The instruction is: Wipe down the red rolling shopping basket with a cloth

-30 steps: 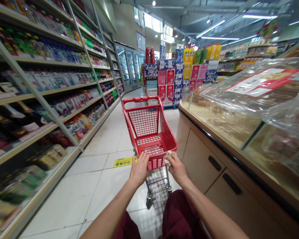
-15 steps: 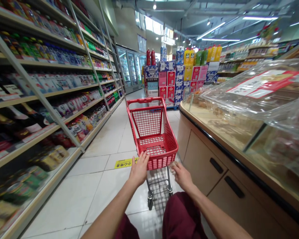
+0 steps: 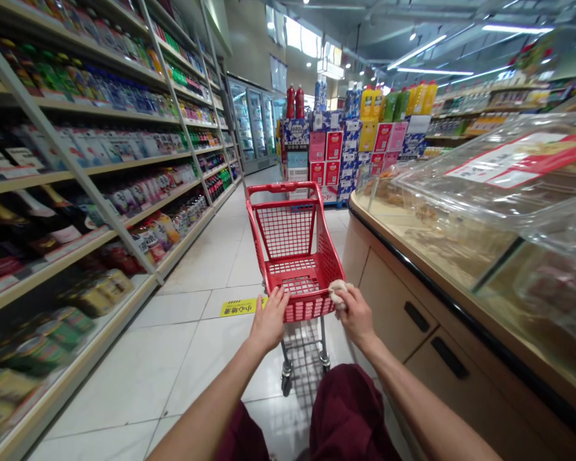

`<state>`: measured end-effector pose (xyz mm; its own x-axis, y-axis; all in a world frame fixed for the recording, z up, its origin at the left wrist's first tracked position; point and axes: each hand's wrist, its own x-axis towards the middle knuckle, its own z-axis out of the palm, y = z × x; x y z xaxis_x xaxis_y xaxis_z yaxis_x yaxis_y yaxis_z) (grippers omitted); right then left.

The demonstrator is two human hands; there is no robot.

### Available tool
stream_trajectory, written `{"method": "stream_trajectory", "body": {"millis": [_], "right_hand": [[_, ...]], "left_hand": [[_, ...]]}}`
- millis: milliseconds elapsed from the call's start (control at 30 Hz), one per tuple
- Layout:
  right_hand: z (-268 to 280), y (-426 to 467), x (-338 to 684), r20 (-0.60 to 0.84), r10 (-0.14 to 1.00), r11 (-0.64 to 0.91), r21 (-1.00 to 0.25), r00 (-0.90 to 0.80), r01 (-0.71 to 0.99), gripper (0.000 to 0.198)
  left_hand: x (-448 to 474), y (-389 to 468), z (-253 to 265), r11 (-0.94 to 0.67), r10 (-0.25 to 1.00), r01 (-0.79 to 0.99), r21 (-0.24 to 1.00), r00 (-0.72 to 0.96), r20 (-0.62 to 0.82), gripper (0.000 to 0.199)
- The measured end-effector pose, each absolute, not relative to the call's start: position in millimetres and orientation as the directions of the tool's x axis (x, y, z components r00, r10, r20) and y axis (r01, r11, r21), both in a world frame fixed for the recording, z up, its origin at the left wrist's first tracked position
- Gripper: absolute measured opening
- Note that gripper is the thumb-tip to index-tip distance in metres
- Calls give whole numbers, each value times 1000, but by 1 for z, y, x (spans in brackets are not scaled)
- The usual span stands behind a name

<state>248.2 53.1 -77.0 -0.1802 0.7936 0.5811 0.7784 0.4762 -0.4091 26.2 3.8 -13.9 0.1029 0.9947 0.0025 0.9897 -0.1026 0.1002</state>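
A red plastic shopping cart (image 3: 338,262) stands in front of me, its basket showing no goods. My left hand (image 3: 269,317) lies with fingers stretched on the near left corner of the basket rim. On the near right corner, my right hand (image 3: 358,314) grips a crumpled whitish cloth (image 3: 337,292) and holds it against the rim. The cart's thin metal legs and caster wheels (image 3: 287,378) show below, near my knees.
Drink shelves (image 3: 125,166) line the left side. A wooden display counter (image 3: 393,288) with clear plastic covers (image 3: 489,173) borders the right. Stacked cartons (image 3: 333,150) topped with bottles stand ahead. A yellow floor sticker (image 3: 240,307) lies left of the cart.
My right hand has moved up with the cloth, from beside the basket's lower right to its rim corner. The left hand stays on the rim. The view has shifted slightly.
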Motion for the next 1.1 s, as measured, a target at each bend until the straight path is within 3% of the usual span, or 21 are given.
{"method": "stream_trajectory", "body": {"millis": [167, 367, 533, 700, 867, 1033, 1100], "right_hand": [[-82, 48, 245, 423, 859, 453, -365, -289, 814, 29], [-67, 40, 226, 603, 759, 557, -409, -243, 723, 34], [-77, 31, 207, 402, 839, 521, -396, -367, 756, 33], [-71, 21, 170, 500, 755, 635, -391, -425, 667, 35], [-72, 19, 157, 375, 801, 587, -345, -466, 732, 29], [-65, 20, 163, 544, 727, 662, -389, -419, 641, 35], [-64, 20, 166, 486, 768, 618, -391, -417, 682, 34]], "left_hand": [[26, 3, -13, -110, 994, 986, 122, 110, 5, 69], [28, 2, -7, -88, 996, 983, 158, 92, -17, 67], [26, 3, -9, -101, 995, 976, 195, 104, -6, 63], [23, 3, -12, -108, 994, 970, 216, 107, 16, 64], [20, 3, -12, -107, 994, 965, 237, 109, 5, 67], [19, 2, -13, -107, 994, 964, 244, 104, 27, 65], [19, 2, -13, -106, 994, 963, 248, 101, 29, 66]]}}
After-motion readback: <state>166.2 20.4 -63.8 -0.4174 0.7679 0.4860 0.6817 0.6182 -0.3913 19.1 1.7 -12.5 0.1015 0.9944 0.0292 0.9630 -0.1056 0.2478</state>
